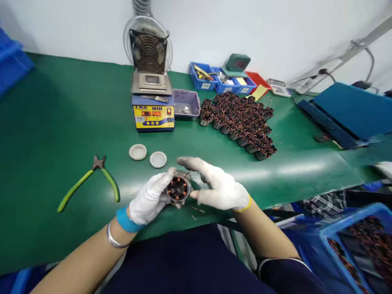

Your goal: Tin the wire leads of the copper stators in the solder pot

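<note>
Near the front edge of the green table, my left hand [154,192], in a white glove, is closed round the left side of a round motor stator [178,188] with copper windings. The stator's open face points up. To its right is my right hand [216,185], also gloved, with thumb and fingers apart beside the stator and nothing between them. A thin wire sticks up from the stator's top edge. Two small white dishes, one [137,152] and another [158,159], lie just beyond my hands.
Green-handled cutters [98,163] lie open at left. A yellow and blue solder pot [154,116] stands at the back beside a grey tray [186,102]. Many stators [240,122] stand in rows right of centre. Blue bins [203,83] line the wall; a blue crate [329,232] is lower right.
</note>
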The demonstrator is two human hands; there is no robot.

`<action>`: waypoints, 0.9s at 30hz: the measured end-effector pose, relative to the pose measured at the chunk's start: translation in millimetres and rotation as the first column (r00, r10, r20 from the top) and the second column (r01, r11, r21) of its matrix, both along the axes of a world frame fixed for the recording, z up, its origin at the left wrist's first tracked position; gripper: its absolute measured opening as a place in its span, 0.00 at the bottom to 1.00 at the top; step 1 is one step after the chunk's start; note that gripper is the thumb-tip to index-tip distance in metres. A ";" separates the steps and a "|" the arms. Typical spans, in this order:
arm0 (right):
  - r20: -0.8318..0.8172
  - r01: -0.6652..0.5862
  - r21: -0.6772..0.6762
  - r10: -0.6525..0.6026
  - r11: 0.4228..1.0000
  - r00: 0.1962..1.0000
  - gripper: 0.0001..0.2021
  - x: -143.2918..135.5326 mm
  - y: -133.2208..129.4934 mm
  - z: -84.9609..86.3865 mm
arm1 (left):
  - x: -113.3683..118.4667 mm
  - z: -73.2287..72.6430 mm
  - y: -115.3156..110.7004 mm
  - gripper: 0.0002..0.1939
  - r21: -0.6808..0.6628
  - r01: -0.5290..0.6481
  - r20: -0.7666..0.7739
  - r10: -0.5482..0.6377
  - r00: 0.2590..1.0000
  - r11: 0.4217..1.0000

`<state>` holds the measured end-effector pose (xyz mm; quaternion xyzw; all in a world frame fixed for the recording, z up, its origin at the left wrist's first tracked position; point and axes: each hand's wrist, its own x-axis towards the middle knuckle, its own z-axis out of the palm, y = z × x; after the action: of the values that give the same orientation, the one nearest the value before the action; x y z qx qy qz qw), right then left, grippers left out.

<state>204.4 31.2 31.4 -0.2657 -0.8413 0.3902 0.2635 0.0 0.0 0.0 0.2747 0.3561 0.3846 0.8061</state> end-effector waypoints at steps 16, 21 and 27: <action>-0.025 0.243 0.547 -0.274 0.801 0.961 0.23 -1.4 -11.4 -16.7 | -25.0 24.4 4.6 0.14 0.202 0.150 -0.351 -0.071 0.934 0.968; -0.030 0.228 0.562 -0.257 0.795 0.966 0.23 -0.9 -14.1 -15.0 | -27.1 21.3 10.7 0.15 0.457 -0.274 -0.247 0.416 0.875 0.846; 0.014 0.163 0.563 -0.206 0.811 0.978 0.23 -3.8 -13.6 -17.7 | -17.6 25.3 5.1 0.19 0.397 0.092 -0.447 0.105 0.888 0.913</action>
<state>200.6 17.6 13.7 -0.2716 -0.8978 0.0899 0.3349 -17.6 5.1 25.3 0.5183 0.4494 0.3771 0.6223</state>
